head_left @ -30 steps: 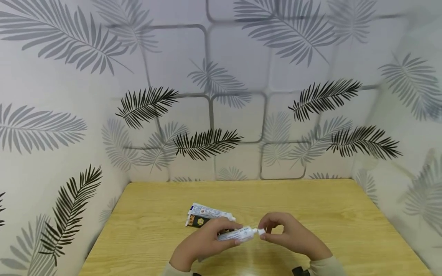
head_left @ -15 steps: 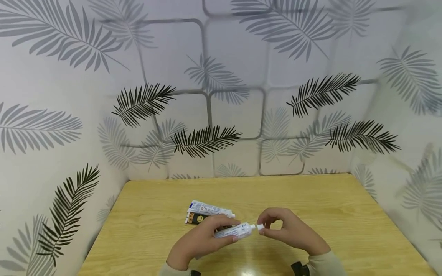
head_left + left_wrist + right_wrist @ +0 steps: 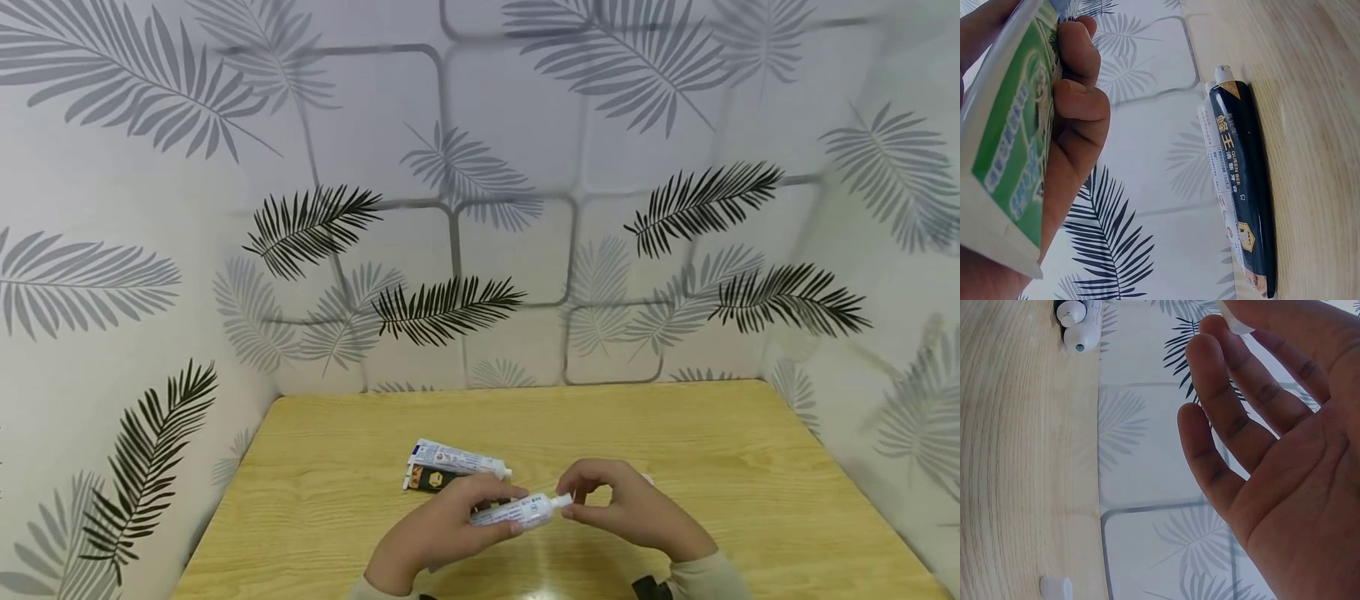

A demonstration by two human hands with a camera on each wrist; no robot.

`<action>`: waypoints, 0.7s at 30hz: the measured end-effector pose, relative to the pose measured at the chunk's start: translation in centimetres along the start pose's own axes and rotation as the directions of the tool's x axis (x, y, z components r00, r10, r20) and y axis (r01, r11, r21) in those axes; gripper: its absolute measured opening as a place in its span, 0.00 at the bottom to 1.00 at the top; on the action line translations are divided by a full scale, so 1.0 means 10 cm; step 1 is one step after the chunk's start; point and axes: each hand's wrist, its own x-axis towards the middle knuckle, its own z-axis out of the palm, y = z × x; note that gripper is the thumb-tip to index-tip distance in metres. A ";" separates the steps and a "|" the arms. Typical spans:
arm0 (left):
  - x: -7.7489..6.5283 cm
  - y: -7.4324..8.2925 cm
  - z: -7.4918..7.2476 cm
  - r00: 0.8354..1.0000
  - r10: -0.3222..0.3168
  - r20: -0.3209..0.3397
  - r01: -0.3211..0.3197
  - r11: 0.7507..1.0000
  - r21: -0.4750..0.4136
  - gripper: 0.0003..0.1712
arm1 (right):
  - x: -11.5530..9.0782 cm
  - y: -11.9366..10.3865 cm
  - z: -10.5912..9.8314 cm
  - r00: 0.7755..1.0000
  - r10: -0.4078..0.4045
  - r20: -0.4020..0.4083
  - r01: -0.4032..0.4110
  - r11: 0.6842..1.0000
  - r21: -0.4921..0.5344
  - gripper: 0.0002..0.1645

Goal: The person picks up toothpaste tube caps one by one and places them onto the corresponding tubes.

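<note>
Head view: a white toothpaste tube [image 3: 519,511] is gripped in the left hand [image 3: 441,523] above the wooden table [image 3: 322,475]. At its nozzle [image 3: 557,502] the right hand [image 3: 628,505] pinches a small white cap [image 3: 1234,319]; contact is unclear. Beyond lie a black Queen Bee tube [image 3: 1242,172] and a blue-ended white tube [image 3: 459,459], side by side. A loose cap [image 3: 1057,588] rests past the right hand.

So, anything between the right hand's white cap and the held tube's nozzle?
Nothing visible: the right hand pinches the white cap at the nozzle of the held tube; the other tubes lie aside.
</note>
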 end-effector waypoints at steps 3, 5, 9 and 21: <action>0.01 0.01 0.00 1.000 0.014 -0.004 -0.014 1.000 0.006 0.20 | 0.00 -0.01 0.01 1.000 -0.011 0.000 0.011 1.000 0.002 0.07; 0.01 0.01 0.00 1.000 0.017 -0.002 -0.017 1.000 0.004 0.20 | 0.01 -0.01 0.02 1.000 -0.020 0.002 0.020 1.000 0.007 0.07; 0.01 0.01 0.00 1.000 0.018 0.008 -0.018 1.000 -0.005 0.20 | 0.01 -0.01 0.03 1.000 -0.025 0.007 0.024 1.000 0.017 0.07; -0.03 -0.01 0.00 0.999 -0.029 0.024 0.030 0.998 -0.061 0.21 | 0.02 -0.01 0.04 0.997 0.035 0.069 -0.037 0.999 0.032 0.07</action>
